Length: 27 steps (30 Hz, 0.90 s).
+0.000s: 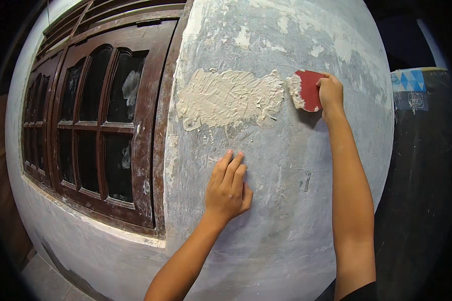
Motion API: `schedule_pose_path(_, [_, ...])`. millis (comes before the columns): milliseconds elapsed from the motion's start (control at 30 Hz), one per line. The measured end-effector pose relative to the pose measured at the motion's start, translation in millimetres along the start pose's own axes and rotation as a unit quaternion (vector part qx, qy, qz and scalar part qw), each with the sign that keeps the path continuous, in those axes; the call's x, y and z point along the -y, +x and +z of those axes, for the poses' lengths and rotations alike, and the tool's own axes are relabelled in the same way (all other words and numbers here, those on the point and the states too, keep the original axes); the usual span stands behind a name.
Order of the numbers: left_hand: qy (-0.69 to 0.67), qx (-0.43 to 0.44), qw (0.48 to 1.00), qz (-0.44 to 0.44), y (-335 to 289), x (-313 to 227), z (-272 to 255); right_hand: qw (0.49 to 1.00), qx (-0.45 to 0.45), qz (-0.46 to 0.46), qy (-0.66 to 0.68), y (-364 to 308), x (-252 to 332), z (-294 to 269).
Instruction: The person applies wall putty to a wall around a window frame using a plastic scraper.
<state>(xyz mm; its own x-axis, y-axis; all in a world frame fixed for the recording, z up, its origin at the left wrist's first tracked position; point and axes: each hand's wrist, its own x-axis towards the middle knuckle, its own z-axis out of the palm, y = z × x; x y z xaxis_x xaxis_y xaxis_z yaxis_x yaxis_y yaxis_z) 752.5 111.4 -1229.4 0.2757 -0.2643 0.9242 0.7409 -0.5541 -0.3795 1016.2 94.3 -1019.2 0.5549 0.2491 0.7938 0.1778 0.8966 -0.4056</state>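
Observation:
My right hand (331,95) grips a red putty scraper (310,89) by its right edge. Cream putty clings to the scraper's left edge, just right of a wide, rough patch of wet-looking putty (226,98) on the grey wall (286,210). Ridges and smears mark the patch. Below it, my left hand (228,188) rests with fingertips against the wall; it holds nothing, and its fingers are stretched upward. Whether the scraper's edge touches the wall I cannot tell.
A dark brown wooden window (100,125) with glass panes and pale smudges fills the left side, its sill edge (110,228) rough with white. To the right stands a dark panel (419,190) bearing a blue-and-white label (408,80). Older white patches (243,37) mark the upper wall.

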Motion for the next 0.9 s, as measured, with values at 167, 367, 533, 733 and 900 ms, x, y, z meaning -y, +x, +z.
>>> schedule_pose_path(167, [-0.006, -0.001, 1.000, 0.005, 1, -3, 8, 0.989, 0.030, -0.106, -0.095, 8, -14, 14])
schedule_pose_path(367, [0.008, -0.001, 1.000, 0.002, 0, 0, 1, 0.997, -0.019, 0.038, 0.057, -7, 10, 3])
schedule_pose_path(533, [0.001, 0.004, 1.000, -0.002, -2, 0, 6, 0.994, 0.054, -0.068, -0.069, -12, -8, 21])
schedule_pose_path(733, [-0.003, 0.003, 1.000, -0.001, -1, 0, 6, 0.997, -0.060, 0.042, -0.013, -11, 3, -6])
schedule_pose_path(900, [0.005, -0.006, 1.000, 0.000, -1, 0, 4, 0.991, 0.039, -0.091, -0.091, -12, -14, 14])
